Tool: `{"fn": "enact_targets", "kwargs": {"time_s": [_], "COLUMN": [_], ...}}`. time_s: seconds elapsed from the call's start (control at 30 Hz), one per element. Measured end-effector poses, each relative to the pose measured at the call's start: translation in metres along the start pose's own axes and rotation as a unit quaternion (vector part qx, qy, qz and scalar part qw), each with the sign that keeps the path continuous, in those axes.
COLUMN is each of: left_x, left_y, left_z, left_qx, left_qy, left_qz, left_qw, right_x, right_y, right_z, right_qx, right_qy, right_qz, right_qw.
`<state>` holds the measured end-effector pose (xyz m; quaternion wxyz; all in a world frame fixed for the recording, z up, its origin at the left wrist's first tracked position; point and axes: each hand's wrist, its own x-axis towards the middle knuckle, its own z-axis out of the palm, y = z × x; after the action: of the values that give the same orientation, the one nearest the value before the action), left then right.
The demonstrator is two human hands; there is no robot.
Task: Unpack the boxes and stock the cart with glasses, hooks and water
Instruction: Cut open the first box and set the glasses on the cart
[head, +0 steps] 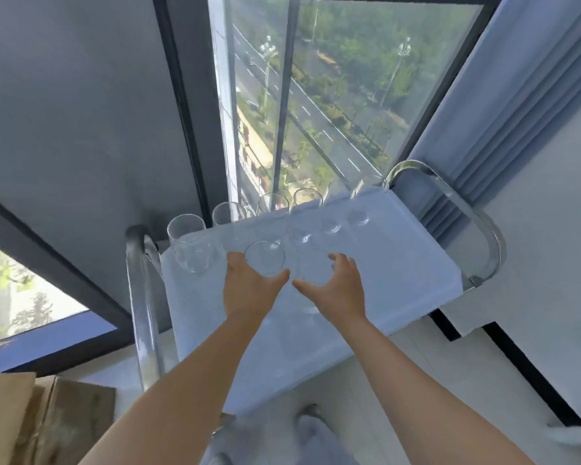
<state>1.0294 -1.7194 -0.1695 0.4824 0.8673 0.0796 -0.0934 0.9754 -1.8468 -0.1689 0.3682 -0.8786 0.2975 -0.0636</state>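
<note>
A chrome cart (483, 236) with a white cloth-covered top shelf (399, 263) stands by the window. Several clear glasses (188, 243) stand in a row along its far edge. My left hand (249, 290) grips a clear glass (265, 258) just above the shelf's middle. My right hand (339, 286) grips a second clear glass (314, 270) right beside it. Both glasses are upright and close together, in front of the row.
An open cardboard box (47, 417) sits on the floor at the lower left. A tall window (316, 95) and a blue curtain (517, 112) are behind the cart. The cart's chrome handles (141, 297) curve up at both ends. Pale floor lies below.
</note>
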Motion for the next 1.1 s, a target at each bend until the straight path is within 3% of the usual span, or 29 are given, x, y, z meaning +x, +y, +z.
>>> {"fn": "enact_targets", "kwargs": {"time_s": [0.23, 0.47, 1.1], "left_x": [0.007, 0.01, 0.031], "left_y": [-0.002, -0.028, -0.057], "left_z": [-0.005, -0.029, -0.029], "left_qx": [-0.04, -0.061, -0.094], "left_qy": [0.149, 0.247, 0.194], "left_qz": [-0.11, -0.194, -0.184], "left_qw": [0.982, 0.947, 0.959], "right_x": [0.039, 0.032, 0.026], "right_y": [-0.017, -0.044, -0.052], "right_z": [0.027, 0.067, 0.097], "right_qx": [-0.003, -0.004, 0.03], "right_qy": [-0.13, -0.144, -0.119], "right_qz": [-0.103, -0.106, -0.057], "right_qw": [0.986, 0.984, 0.991]}}
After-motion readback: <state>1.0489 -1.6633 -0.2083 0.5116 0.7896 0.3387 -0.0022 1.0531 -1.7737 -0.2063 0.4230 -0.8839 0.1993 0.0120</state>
